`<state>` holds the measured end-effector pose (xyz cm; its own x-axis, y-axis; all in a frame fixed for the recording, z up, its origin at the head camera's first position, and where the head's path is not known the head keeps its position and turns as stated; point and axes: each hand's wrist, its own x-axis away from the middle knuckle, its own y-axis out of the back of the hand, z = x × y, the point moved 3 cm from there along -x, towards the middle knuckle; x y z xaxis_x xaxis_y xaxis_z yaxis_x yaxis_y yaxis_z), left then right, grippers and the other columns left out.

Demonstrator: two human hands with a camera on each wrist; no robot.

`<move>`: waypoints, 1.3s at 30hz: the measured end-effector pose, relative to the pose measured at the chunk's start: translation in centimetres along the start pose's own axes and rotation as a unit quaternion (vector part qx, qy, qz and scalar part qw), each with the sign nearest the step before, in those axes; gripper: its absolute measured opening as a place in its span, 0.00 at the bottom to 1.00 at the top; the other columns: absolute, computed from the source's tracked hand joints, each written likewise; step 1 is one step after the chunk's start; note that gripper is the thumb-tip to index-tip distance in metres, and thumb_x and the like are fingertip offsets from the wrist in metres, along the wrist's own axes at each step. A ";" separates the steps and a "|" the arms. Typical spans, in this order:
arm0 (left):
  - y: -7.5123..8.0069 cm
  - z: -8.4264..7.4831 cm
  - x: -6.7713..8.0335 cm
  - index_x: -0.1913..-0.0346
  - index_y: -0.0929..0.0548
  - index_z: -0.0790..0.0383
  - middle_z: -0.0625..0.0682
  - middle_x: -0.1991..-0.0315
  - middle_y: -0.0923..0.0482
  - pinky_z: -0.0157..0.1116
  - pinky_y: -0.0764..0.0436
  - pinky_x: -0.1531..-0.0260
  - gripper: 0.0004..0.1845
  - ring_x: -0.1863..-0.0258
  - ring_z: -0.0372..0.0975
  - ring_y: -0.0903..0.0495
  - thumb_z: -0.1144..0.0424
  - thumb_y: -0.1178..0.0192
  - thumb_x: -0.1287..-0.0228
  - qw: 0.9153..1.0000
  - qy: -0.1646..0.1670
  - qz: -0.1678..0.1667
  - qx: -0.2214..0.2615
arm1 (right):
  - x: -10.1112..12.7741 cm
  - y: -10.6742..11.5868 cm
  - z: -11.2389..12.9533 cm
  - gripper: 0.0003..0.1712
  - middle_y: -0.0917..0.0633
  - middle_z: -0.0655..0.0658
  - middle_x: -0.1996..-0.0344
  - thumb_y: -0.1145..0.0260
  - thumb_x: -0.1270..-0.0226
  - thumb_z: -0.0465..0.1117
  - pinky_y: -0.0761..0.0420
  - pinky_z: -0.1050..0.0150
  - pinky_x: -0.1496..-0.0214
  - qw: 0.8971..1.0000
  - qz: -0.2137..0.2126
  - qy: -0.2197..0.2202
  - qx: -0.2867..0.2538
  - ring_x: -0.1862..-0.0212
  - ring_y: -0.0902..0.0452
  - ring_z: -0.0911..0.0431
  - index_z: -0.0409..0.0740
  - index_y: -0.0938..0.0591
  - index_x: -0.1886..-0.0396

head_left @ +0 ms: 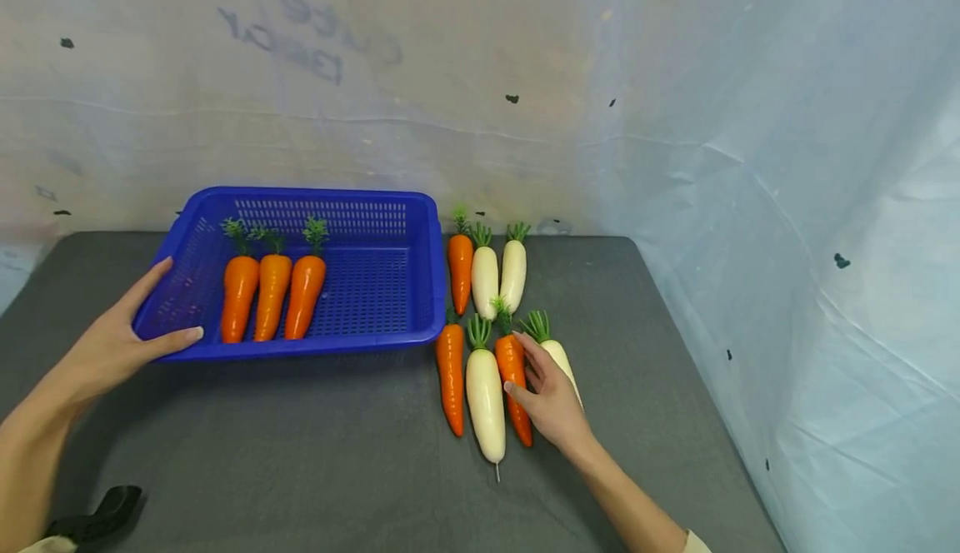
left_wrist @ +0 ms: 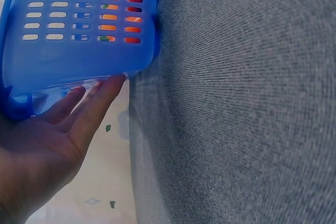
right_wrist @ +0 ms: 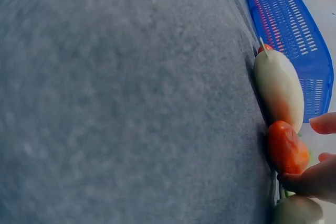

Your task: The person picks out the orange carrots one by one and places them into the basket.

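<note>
My right hand (head_left: pixel 553 399) curls its fingers around an orange carrot (head_left: pixel 513 374) in the front row of vegetables, thumb on its left flank, fingertips on the other side; the right wrist view shows the same pinch on that carrot (right_wrist: pixel 286 148). Hard against it at 9 o'clock lies a white radish (head_left: pixel 485 391), with another carrot (head_left: pixel 451 374) beyond that. At 3 o'clock a second white radish (head_left: pixel 558 357) sits mostly under my fingers. So the carrot is wedged between neighbours on both sides. At 12 o'clock, a back row of one carrot (head_left: pixel 460 260) and two radishes (head_left: pixel 498 271) stands just beside the basket wall.

My left hand (head_left: pixel 112 341) lies flat and relaxed against the near left corner of the blue plastic basket (head_left: pixel 375 286), fingers straight along its wall, thumb on the front rim. Three carrots (head_left: pixel 272 295) lie side by side inside on its slotted floor.

The grey felt-like tabletop (head_left: pixel 315 453) is bare toward 6 o'clock. Pale sheeting (head_left: pixel 787 245) closes in at 3 o'clock and behind. The vegetables look smooth and glossy, with stiff green tufts.
</note>
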<state>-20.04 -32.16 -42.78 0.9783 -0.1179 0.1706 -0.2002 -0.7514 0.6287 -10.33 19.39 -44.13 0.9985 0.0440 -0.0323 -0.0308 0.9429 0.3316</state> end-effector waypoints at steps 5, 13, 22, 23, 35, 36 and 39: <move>0.0 0.1 0.0 0.23 0.76 0.43 0.73 0.25 0.77 0.78 0.57 0.43 0.56 0.33 0.80 0.62 0.48 0.39 0.31 1.000 0.003 -0.003 -0.002 | -0.4 -0.1 -0.5 0.40 0.33 0.35 0.31 0.33 0.37 0.25 0.30 0.41 0.33 0.999 -0.002 -0.018 0.049 0.30 0.36 0.38 0.42 0.34 0.26; -0.2 0.0 -0.1 0.22 0.74 0.43 0.73 0.25 0.76 0.78 0.56 0.43 0.56 0.34 0.80 0.60 0.48 0.38 0.32 1.000 -0.005 -0.008 -0.004 | -1.1 0.3 -0.7 0.44 0.30 0.37 0.35 0.30 0.40 0.28 0.20 0.49 0.43 0.993 0.015 -0.043 0.109 0.40 0.26 0.43 0.47 0.34 0.25; -0.3 0.1 0.0 0.22 0.74 0.42 0.74 0.25 0.75 0.78 0.57 0.43 0.56 0.33 0.79 0.61 0.49 0.38 0.31 1.000 -0.004 -0.010 0.005 | -2.0 0.8 -0.1 0.43 0.25 0.39 0.38 0.27 0.42 0.35 0.17 0.57 0.60 0.977 0.033 -0.057 0.202 0.56 0.20 0.49 0.51 0.32 0.27; -0.3 0.1 0.0 0.22 0.74 0.41 0.74 0.25 0.76 0.78 0.57 0.43 0.56 0.33 0.79 0.61 0.49 0.38 0.31 1.000 -0.005 -0.010 0.005 | -1.9 0.8 -0.1 0.43 0.25 0.39 0.39 0.27 0.42 0.35 0.18 0.58 0.61 0.977 0.034 -0.060 0.201 0.57 0.20 0.50 0.51 0.32 0.27; -0.4 0.4 0.1 0.23 0.74 0.38 0.72 0.24 0.76 0.79 0.56 0.45 0.56 0.34 0.80 0.59 0.48 0.38 0.32 1.000 -0.005 -0.001 0.002 | -1.4 0.8 0.4 0.42 0.23 0.37 0.47 0.33 0.40 0.33 0.17 0.60 0.70 0.987 0.034 -0.092 0.130 0.66 0.18 0.54 0.57 0.34 0.27; -0.3 0.4 0.1 0.23 0.74 0.38 0.72 0.24 0.76 0.79 0.56 0.44 0.56 0.34 0.80 0.59 0.48 0.38 0.32 1.000 -0.005 -0.003 0.001 | -1.5 0.9 0.6 0.42 0.24 0.37 0.49 0.33 0.40 0.33 0.17 0.60 0.70 0.988 0.034 -0.090 0.123 0.66 0.18 0.54 0.57 0.35 0.27; -0.1 0.3 0.1 0.23 0.74 0.38 0.73 0.24 0.76 0.79 0.56 0.44 0.56 0.34 0.80 0.59 0.48 0.38 0.32 1.000 -0.007 -0.001 0.002 | -1.9 1.1 1.3 0.42 0.24 0.37 0.51 0.32 0.38 0.33 0.17 0.58 0.69 0.990 0.034 -0.085 0.104 0.67 0.18 0.54 0.55 0.36 0.26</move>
<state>-19.86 -32.28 -43.02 0.9795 -0.1249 0.1581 -0.1972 -0.7547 0.6257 -12.23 19.90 -42.51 0.9881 0.0332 0.1499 -0.1068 0.8504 0.5153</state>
